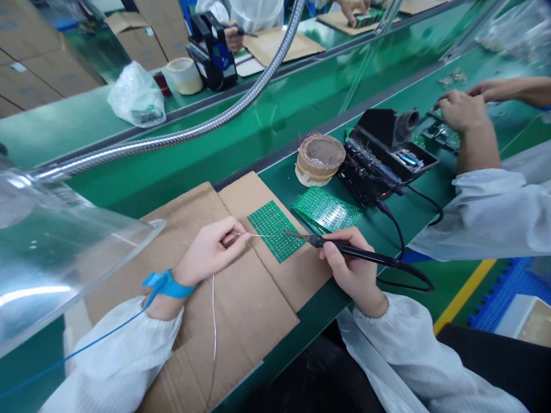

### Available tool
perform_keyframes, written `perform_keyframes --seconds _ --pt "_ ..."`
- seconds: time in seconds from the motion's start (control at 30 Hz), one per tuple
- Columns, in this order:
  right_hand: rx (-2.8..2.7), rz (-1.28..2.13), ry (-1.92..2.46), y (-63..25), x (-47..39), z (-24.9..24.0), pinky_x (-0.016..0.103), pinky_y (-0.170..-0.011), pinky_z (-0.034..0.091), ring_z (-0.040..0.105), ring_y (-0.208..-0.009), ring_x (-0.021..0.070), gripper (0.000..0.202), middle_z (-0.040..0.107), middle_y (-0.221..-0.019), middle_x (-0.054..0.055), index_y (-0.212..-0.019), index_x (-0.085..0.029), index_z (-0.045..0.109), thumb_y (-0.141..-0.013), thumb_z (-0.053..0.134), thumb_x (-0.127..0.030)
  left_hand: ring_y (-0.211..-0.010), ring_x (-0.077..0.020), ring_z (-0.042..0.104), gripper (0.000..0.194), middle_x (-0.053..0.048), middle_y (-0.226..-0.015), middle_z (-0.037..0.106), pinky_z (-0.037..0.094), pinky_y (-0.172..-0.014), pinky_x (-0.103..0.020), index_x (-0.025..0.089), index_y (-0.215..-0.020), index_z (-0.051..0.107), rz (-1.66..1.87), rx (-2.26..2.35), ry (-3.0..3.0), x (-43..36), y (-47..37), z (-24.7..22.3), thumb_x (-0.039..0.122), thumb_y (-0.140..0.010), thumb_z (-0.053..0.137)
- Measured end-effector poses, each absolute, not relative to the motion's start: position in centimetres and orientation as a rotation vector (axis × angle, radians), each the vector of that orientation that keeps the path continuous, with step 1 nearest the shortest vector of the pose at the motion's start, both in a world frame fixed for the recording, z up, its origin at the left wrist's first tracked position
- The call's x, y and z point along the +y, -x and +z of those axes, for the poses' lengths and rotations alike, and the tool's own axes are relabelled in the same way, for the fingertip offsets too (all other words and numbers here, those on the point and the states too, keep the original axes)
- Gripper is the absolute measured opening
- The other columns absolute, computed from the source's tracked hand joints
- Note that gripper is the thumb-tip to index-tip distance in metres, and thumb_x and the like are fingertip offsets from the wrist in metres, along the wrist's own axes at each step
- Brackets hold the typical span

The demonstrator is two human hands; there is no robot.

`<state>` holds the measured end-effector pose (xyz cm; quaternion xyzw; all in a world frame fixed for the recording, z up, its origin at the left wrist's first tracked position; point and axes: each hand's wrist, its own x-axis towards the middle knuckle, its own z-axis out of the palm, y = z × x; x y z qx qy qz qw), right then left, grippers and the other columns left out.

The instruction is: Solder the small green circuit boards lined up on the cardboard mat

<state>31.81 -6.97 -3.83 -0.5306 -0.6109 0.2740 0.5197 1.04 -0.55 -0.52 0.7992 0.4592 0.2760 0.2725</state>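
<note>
My left hand (213, 249), with a blue wrist strap (170, 285), pinches a thin strand of solder wire (214, 315). The wire's end reaches over a green circuit board (273, 226) lying on cardboard (241, 292). In my right hand (353, 264) is a soldering iron (344, 248), gripped like a pen. Its tip points left and meets, or nearly meets, the wire end above the board; actual contact is too small to make out. A stack of similar green boards (329, 209) lies just behind the iron.
A black soldering station (365, 166) and a tape roll (321, 158) stand behind the stacked boards. A metal flexible hose (193, 135) arches over the bench to a clear hood (64, 246) at left. A co-worker's hands (467, 117) handle boards at right; others work across the divider.
</note>
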Motion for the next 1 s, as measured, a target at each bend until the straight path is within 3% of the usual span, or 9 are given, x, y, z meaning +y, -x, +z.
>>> perform_keyframes --seconds 0.13,0.33,0.53,0.73,1.0 --pt "-1.489 0.666 1.269 -31.8 -7.0 -3.6 0.031 -0.056 0.051 0.066 -0.06 0.0159 0.003 0.068 -0.071 -0.003 -0.105 -0.027 0.072 -0.102 0.072 -0.029 -0.051 -0.0079 0.041 0.026 0.01 -0.061 0.037 0.034 -0.054 -0.021 0.019 -0.081 0.061 0.736 1.217 -2.18 -0.6 -1.0 -0.5 0.034 -0.102 0.062" --pt "-1.442 0.619 1.239 -32.1 -7.3 -4.2 0.033 -0.065 0.056 0.069 -0.069 0.0169 0.005 0.072 -0.083 0.0 -0.106 -0.027 0.072 -0.101 0.072 -0.028 -0.051 -0.0077 0.041 0.026 0.009 -0.061 0.038 0.034 -0.054 -0.021 0.018 -0.081 0.061 0.765 1.17 -2.22 -0.7 -1.2 -0.3 0.032 -0.103 0.062" --pt "-1.473 0.666 1.242 -32.0 -7.3 -4.2 0.03 -0.055 0.051 0.065 -0.059 0.0151 0.004 0.068 -0.072 -0.003 -0.104 -0.026 0.072 -0.1 0.073 -0.026 -0.053 -0.0079 0.043 0.028 0.008 -0.063 0.041 0.035 -0.054 -0.021 0.018 -0.083 0.064 0.713 1.149 -2.248 -0.6 -1.2 -0.6 0.034 -0.106 0.062" --pt "-1.42 0.6 1.233 -32.4 -7.5 -4.5 0.034 -0.064 0.055 0.069 -0.068 0.0175 0.004 0.073 -0.084 0.001 -0.105 -0.027 0.072 -0.101 0.072 -0.028 -0.052 -0.0085 0.043 0.024 0.008 -0.063 0.042 0.035 -0.054 -0.021 0.018 -0.087 0.065 0.756 1.116 -2.277 -0.8 -1.2 -0.2 0.032 -0.107 0.062" --pt "-1.482 0.686 1.243 -32.0 -7.1 -4.0 0.03 -0.054 0.05 0.063 -0.057 0.0149 0.004 0.07 -0.074 -0.002 -0.103 -0.026 0.071 -0.1 0.072 -0.028 -0.063 -0.0113 0.053 0.02 0.003 -0.079 0.057 0.041 -0.061 -0.025 0.02 -0.097 0.066 0.665 1.07 -2.409 -0.5 -1.3 2.2 0.03 -0.112 0.057"
